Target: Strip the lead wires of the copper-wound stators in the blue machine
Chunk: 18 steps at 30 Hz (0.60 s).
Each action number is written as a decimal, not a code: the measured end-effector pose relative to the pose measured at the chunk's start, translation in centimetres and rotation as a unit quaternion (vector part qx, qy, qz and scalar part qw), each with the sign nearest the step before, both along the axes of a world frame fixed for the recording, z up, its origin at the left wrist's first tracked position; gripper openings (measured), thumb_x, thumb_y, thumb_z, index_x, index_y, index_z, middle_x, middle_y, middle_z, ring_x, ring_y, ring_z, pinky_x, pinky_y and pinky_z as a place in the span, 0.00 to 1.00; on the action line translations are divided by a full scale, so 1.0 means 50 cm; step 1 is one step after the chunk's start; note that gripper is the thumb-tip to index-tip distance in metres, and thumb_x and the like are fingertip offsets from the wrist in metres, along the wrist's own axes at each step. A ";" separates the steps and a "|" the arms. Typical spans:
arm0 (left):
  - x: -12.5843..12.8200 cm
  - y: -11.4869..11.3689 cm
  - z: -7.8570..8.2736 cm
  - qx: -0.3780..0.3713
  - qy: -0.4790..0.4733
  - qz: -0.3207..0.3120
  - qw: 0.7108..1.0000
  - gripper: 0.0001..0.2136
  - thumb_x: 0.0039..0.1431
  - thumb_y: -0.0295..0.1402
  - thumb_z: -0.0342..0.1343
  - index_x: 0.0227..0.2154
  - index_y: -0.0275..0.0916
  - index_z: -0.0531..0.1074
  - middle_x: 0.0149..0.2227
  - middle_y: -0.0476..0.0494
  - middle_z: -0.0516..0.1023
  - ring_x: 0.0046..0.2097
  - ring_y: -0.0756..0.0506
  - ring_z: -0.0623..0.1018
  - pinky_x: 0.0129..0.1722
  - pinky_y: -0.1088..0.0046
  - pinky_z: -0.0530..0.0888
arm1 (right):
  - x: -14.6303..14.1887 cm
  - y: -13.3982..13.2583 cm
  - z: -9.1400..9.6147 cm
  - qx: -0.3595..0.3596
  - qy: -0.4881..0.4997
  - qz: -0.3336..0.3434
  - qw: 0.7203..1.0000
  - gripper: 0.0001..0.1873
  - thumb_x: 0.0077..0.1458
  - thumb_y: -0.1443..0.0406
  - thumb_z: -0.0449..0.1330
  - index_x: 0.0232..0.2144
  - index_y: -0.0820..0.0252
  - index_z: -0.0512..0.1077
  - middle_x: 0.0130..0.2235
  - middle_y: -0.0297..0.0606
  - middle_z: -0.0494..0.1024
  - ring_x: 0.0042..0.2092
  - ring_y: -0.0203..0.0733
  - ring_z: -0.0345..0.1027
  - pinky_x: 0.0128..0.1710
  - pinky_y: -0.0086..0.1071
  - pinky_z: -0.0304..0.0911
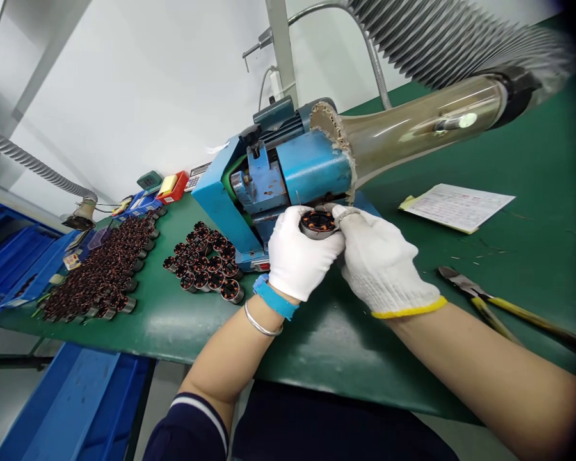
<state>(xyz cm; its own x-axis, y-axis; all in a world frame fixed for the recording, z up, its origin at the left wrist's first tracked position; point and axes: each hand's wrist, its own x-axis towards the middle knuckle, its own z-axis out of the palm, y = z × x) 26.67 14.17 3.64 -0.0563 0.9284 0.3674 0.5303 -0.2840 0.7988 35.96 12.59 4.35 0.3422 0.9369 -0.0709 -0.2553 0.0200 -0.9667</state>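
Note:
A round motor stator (319, 224) with a dark core, copper windings and a metal rim sits in my hands, in front of the blue machine. My left hand (297, 253), in a white glove, is closed around its left and lower side. My right hand (379, 259), in a knitted white glove with a yellow cuff, has its fingers pressed together at the stator's right rim. Whether those fingertips also pinch a wire is hidden. A thin wire end rises at the stator's upper left.
The blue belt machine (312, 166) has a clear extraction pipe (413, 128) on its right. Left stand a small stator group (206, 262) and a large pile (110, 269). Yellow-handled cutters (480, 298) and a paper sheet (461, 205) lie right on the green table (182, 326).

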 end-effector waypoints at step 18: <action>-0.087 -0.127 -0.042 0.062 -0.058 -0.038 0.996 0.21 0.48 0.38 0.71 0.45 0.42 0.72 0.42 0.44 0.77 0.43 0.42 0.80 0.47 0.61 0.79 | -0.009 -0.063 -0.075 0.199 -0.117 0.130 0.964 0.09 0.57 0.58 0.61 0.37 0.49 0.81 0.40 0.38 0.82 0.44 0.53 0.77 0.46 0.45 0.75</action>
<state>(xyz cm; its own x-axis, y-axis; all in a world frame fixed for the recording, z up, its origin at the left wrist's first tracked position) 22.33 7.81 1.56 -0.0367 0.8795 0.4745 0.4104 -0.4197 0.8096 35.52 9.46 0.62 0.0553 0.9307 0.3616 -0.0781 0.3651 -0.9277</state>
